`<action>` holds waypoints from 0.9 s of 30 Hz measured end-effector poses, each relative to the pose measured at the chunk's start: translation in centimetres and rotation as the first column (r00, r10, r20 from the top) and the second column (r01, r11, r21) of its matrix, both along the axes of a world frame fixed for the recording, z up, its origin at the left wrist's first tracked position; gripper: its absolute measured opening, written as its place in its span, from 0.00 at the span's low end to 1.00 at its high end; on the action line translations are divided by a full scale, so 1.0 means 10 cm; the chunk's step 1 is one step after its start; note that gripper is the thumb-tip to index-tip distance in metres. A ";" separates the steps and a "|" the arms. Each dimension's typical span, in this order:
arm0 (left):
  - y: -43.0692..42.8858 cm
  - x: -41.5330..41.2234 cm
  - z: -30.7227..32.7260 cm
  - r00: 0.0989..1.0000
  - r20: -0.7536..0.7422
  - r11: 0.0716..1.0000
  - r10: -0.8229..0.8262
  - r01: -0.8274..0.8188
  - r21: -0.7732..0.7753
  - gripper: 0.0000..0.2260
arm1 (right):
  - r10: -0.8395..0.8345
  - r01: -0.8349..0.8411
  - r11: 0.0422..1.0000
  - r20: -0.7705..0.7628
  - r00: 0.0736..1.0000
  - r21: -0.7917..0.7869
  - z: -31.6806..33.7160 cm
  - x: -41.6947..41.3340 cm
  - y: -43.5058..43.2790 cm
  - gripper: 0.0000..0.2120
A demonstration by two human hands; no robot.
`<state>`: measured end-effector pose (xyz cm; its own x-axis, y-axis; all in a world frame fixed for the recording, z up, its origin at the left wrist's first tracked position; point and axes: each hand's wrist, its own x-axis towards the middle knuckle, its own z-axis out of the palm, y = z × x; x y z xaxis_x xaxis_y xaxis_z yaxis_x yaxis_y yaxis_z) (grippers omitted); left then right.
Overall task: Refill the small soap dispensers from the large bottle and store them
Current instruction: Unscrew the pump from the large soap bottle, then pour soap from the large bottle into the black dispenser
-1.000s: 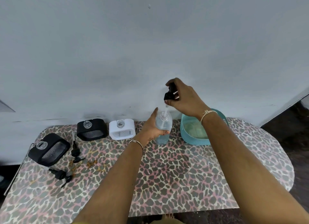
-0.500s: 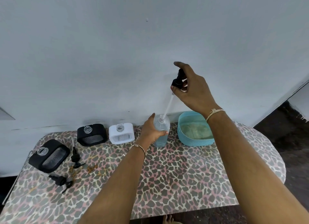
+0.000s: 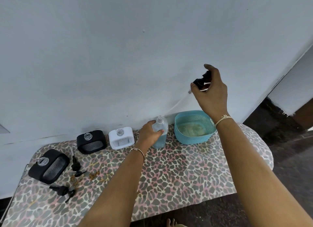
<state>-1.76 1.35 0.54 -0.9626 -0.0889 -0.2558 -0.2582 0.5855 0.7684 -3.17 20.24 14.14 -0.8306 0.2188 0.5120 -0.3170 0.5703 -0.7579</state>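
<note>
Now my right hand [image 3: 211, 92], pinching the pump [image 3: 201, 81], has lifted higher and rightward; its tube [image 3: 176, 104] tip barely reaches the large bottle [image 3: 160, 133] gripped upright in my left hand [image 3: 149, 132], so pouring can soon begin.

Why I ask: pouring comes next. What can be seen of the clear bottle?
The clear bottle stands upright on the table by the wall, between the white dispenser and the blue basket. It looks like clear plastic, with pale bluish liquid in its lower part. Its neck is uncapped. The left hand grips its side. The right hand holds the black pump above; its thin tube slants down to the mouth, tip hard to make out.
</note>
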 end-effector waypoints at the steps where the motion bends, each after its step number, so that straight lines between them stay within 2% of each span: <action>1: 0.00 0.03 0.00 1.000 -0.011 1.000 -0.002 0.002 -0.001 0.27 | -0.036 0.036 0.999 0.015 0.999 -0.033 -0.03 0.05 0.04 0.25; 8: 0.04 0.23 -0.01 0.996 -0.052 0.996 -0.075 0.077 0.050 0.23 | -0.231 0.265 0.933 0.160 0.960 -0.244 -0.41 0.42 0.32 0.24; 12: 0.03 0.32 -0.07 0.989 -0.068 0.990 -0.131 0.134 0.050 0.26 | -0.305 0.389 0.853 0.272 0.912 -0.348 -0.76 0.59 0.45 0.24; 14: 0.02 0.35 -0.09 0.985 -0.091 0.987 -0.146 0.151 0.052 0.26 | -0.328 0.447 0.811 0.339 0.882 -0.378 -0.95 0.66 0.49 0.23; 16: 0.01 0.35 -0.12 0.983 -0.095 0.984 -0.159 0.166 0.062 0.27 | -0.342 0.505 0.792 0.436 0.832 -0.343 -1.19 0.73 0.50 0.22; 19: 0.00 0.34 -0.16 0.980 -0.074 0.979 -0.184 0.189 0.071 0.30 | -0.291 0.540 0.791 0.600 0.745 -0.287 -1.61 0.82 0.45 0.22; 22: -0.01 0.33 -0.23 0.979 -0.063 0.979 -0.196 0.199 0.043 0.34 | -0.174 0.579 0.748 0.747 0.642 -0.323 -1.99 0.85 0.41 0.22; 27: -0.01 0.29 -0.30 0.983 -0.136 0.992 -0.121 0.125 0.024 0.34 | 0.004 0.612 0.706 0.865 0.501 -0.358 -2.31 0.84 0.37 0.15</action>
<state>1.10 1.22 -2.44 -0.9914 0.0383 -0.1249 -0.0796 0.5808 0.8101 5.19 23.97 -8.99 -0.5959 0.5140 -0.6169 0.6535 -0.1360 -0.7446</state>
